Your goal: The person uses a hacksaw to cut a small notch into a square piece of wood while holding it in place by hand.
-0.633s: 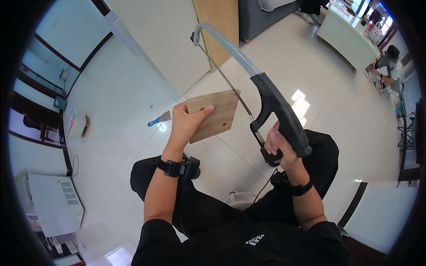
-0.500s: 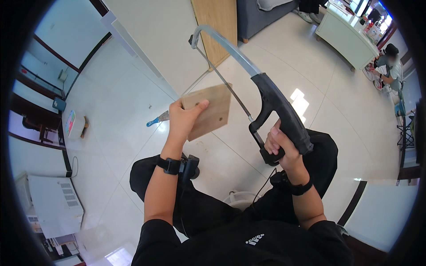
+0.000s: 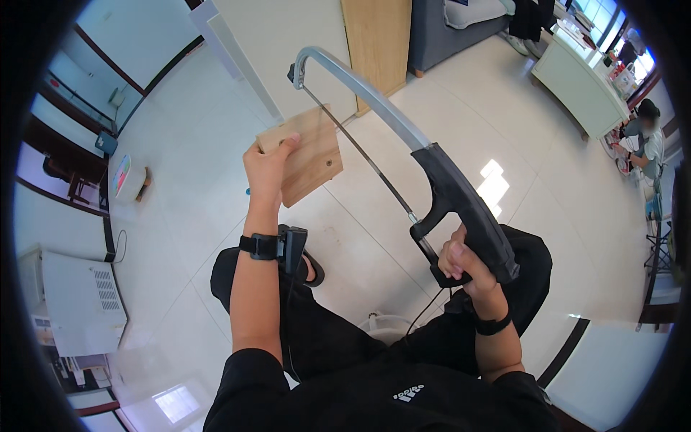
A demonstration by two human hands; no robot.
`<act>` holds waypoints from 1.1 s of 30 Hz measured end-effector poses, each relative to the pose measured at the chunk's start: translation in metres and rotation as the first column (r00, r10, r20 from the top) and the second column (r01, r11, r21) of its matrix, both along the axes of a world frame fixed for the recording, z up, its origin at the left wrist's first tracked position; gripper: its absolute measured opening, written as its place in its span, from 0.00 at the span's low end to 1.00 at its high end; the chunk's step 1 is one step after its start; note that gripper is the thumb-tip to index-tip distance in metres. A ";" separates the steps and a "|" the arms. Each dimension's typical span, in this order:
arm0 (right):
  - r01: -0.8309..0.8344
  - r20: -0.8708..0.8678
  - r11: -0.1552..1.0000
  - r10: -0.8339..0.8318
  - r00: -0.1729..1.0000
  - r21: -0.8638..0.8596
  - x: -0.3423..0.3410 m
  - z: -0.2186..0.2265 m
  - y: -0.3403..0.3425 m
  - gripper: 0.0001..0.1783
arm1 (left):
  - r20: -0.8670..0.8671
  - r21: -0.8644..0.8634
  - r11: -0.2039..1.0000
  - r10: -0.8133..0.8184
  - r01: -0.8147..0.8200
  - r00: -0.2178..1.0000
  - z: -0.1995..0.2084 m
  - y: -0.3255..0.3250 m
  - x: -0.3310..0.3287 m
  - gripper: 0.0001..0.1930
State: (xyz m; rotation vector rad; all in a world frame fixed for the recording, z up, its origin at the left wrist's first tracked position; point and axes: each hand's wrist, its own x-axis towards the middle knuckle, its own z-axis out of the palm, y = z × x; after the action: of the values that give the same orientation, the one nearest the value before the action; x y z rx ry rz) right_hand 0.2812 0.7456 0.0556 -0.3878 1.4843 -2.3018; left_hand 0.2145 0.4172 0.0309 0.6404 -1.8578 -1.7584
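Observation:
My left hand (image 3: 266, 169) grips a flat wooden board (image 3: 311, 162) by its left edge, the thumb lying over its face. Two dark holes or knots mark the board, one close to the thumb. My right hand (image 3: 464, 261) is wrapped round the black handle of a hacksaw (image 3: 389, 108) with a curved grey metal frame. The saw's thin blade (image 3: 360, 151) slants up and left, its far end passing at the board's upper right corner; whether they touch I cannot tell. Only a bit of blue handle (image 3: 248, 191) shows beside my left wrist.
Ahead stands a pale panel with a light wooden board (image 3: 376, 50) beside it, then a grey sofa (image 3: 446, 39). At far right are a white desk (image 3: 579, 83) and a seated person (image 3: 644, 140). A white appliance (image 3: 83, 302) stands at left. A white stool (image 3: 128, 178) is beyond it.
My left hand has moved left with the wooden board, covering most of the scraper on the floor. My right hand has lowered slightly with the hacksaw. The view has shifted a little.

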 end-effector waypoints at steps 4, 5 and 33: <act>-0.016 0.032 0.999 0.017 0.999 -0.049 -0.002 0.001 0.000 0.12 | 0.000 -0.038 0.999 -0.004 0.004 1.000 0.003 -0.005 0.002 0.19; -0.016 0.049 0.997 0.019 0.999 -0.072 -0.004 -0.001 0.001 0.12 | -0.001 -0.030 1.000 -0.007 0.007 1.000 0.003 -0.005 0.002 0.19; -0.023 -0.048 1.000 0.023 0.999 -0.004 0.003 0.001 -0.001 0.11 | -0.129 -0.015 0.995 0.096 -0.099 0.987 0.009 -0.021 0.013 0.18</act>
State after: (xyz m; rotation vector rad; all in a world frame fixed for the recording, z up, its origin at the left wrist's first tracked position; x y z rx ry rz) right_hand 0.2838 0.7444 0.0564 -0.4618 1.4896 -2.2935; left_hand 0.2277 0.3964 0.0404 0.5856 -1.7272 -1.6744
